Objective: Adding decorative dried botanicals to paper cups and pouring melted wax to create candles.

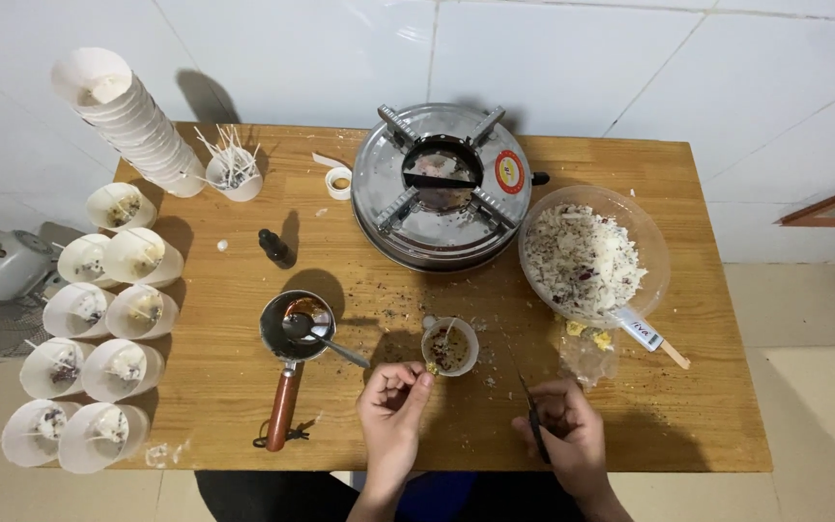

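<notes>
Now we sit at the counter's (244, 387) near edge: our left hand (393, 401) pinches dried bits beside the small cup (450, 346), our right hand (564, 425) closed around dark scissors (532, 416). Next calls for sprinkling into that cup.

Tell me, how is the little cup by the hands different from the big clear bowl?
The small cup is much smaller than the clear bowl. The cup is white; the bowl is see-through. The cup holds dark bits and a stick; the bowl is heaped with pale flakes and dried petals. The left hand touches the cup; no hand touches the bowl. Both sit upright on the wooden table.
</notes>
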